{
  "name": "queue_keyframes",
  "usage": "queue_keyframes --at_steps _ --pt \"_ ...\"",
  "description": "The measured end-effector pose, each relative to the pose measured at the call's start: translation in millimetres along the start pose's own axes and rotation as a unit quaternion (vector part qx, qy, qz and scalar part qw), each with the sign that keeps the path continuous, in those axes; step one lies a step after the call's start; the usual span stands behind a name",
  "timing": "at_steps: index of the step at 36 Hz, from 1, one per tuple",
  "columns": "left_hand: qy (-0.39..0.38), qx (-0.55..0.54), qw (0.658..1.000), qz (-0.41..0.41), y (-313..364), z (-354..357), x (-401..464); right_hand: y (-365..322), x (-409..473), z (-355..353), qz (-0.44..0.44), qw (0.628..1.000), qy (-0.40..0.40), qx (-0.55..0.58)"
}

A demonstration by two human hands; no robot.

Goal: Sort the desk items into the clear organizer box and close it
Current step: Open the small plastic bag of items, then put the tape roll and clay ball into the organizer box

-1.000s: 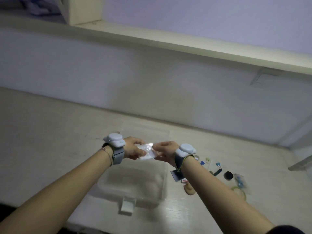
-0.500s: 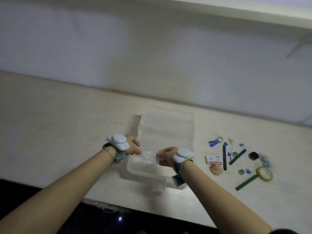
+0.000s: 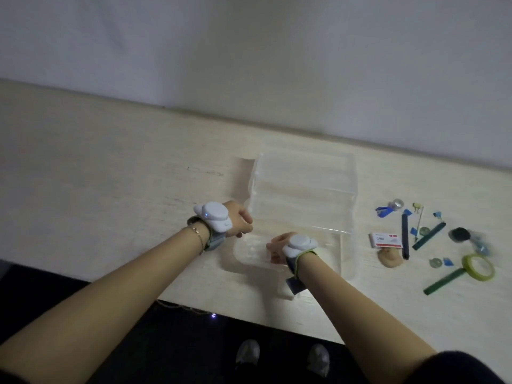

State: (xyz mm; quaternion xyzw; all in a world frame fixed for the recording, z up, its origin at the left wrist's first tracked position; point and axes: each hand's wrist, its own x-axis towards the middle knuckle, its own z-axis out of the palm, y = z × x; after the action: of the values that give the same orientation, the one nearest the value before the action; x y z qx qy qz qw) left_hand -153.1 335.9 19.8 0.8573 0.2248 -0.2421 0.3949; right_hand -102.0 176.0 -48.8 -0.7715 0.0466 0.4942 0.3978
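a pale wooden desk (image 3: 110, 173) meets a white wall (image 3: 249, 51); two shoes (image 3: 247, 353) stand below on dark floor.

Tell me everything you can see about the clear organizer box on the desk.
The clear organizer box looks like see-through plastic, rectangular, with faint ridges or dividers across it. It sits on the pale wooden desk, left of the scattered small items. It seems open, a clear panel reaching toward the person. Both hands are at its near edge; contact is unclear.

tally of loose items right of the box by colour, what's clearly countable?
Blue pieces: 5, e.g. one
Dark green strips: 2, e.g. one
Dark blue stick: 1
Yellow-green tape ring: 1
Red-and-white packet: 1
Tan lump: 1
Black round item: 1
Total: 12; blurred bits excluded.
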Motion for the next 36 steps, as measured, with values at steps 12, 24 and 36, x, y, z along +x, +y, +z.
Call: queue_keyframes --at_steps 12,24,36 --pt "-0.023 -0.017 1.0 -0.006 3.6 -0.3 8.5 -7.0 5.0 1.4 -0.012 0.987 -0.013 -0.159" --pt "-0.044 -0.002 0.999 -0.016 8.8 -3.5 10.3 -5.3 7.3 -0.2 -0.068 0.964 0.05 -0.253" --pt "-0.05 0.039 0.997 0.039 68.2 1.9 -3.4 -10.6 -50.1 -46.2 -0.107 0.966 0.032 -0.232"
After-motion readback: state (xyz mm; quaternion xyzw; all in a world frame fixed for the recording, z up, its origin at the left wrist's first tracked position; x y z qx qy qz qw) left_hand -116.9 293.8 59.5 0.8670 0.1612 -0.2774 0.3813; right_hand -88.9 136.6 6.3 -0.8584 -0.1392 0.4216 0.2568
